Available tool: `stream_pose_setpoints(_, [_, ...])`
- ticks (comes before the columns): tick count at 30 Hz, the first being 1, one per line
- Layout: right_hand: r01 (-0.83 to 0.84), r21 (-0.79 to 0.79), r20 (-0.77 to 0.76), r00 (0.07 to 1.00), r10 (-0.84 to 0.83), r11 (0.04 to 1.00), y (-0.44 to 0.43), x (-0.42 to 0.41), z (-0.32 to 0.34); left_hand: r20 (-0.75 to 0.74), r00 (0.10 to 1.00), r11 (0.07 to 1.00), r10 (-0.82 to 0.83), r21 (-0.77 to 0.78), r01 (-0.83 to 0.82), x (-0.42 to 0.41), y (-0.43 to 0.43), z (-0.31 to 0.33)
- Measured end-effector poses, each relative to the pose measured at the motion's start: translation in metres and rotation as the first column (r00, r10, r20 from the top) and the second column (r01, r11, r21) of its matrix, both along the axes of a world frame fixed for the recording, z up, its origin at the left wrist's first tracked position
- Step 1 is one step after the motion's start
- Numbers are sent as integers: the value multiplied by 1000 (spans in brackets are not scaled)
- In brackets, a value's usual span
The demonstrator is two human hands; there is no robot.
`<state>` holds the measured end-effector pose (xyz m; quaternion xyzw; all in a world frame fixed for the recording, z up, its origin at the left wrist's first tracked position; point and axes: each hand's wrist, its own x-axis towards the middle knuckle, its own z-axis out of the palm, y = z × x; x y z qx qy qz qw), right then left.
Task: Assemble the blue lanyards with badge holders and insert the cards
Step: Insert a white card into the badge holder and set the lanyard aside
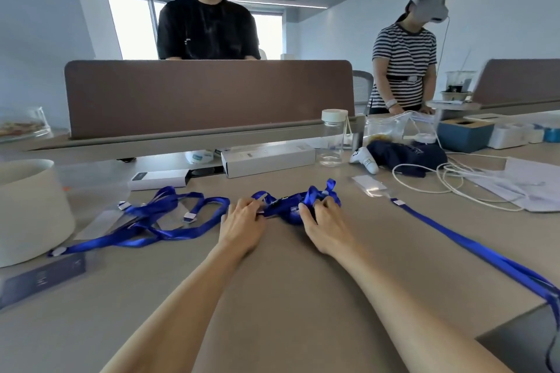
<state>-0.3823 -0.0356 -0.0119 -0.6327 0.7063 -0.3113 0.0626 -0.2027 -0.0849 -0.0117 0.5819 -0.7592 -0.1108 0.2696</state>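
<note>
Fingers (250,206) of our left hand (242,227) are pinching one strap end, and the fingers (318,209) of our right hand (325,227) are curled round the rest of the bunched lanyard (285,210), both pressed low on the table (288,281). By the look of it we are holding the bundle taut between the hands so the clip end can be worked free. Nearest us on the left lies a dark card (42,278), waiting for a holder. Level with the hands, a tangle of lanyards (145,213) sprawls just beside the left hand, and that knot could snag whatever we pull. On the right a long lanyard (454,236) runs straight off toward the table edge, well apart from the work. Just past it sits a clear badge holder (368,186), within reach for clipping on. A big white tub (27,209) crowds the left side. Further out: white boxes (266,160), a clear bottle (331,142), then the brown divider (209,94).
</note>
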Motion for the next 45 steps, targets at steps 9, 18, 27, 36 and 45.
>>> stream_pose_setpoints(9, [43,-242,-243,965,-104,969,-21,-11,1,-161,985,997,-57,-54,49,-9,-32,0])
stream_pose_setpoints(18, [-208,-108,-156,969,190,972,-14,-5,5,-295,938,982,-184,-86,165,-14,-48,3])
stream_pose_setpoints(27, [-125,-230,-200,977,79,965,-13,-5,6,-397,843,928,-363,-236,288,-23,8,15])
stream_pose_setpoints(36, [90,-563,-99,980,-175,822,-2,-9,15,-698,708,989,-108,-146,7,28,42,13])
stream_pose_setpoints(45, [-103,-552,-9,993,117,827,22,22,27,-823,495,896,279,39,-441,181,74,11])
